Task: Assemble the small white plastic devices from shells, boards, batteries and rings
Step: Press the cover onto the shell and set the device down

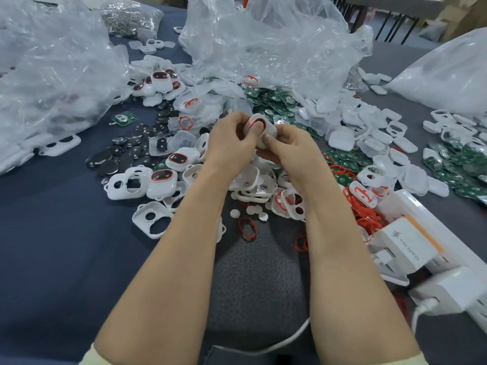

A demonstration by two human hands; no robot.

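Head view: left hand point(229, 141) partly hides device point(270, 128).

Crumpled clear bags point(266, 46) are lying heaped across the far side of the table point(52, 246). Power strip point(453, 233) is sitting at the right edge, charger point(405, 243) sitting on it. White cable point(290, 338) is trailing along the near edge.

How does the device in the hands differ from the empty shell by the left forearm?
The device has a red ring fitted; the shell has none, its two holes open. Left hand and right hand grip the device; the shell lies on the table. Both are white plastic.
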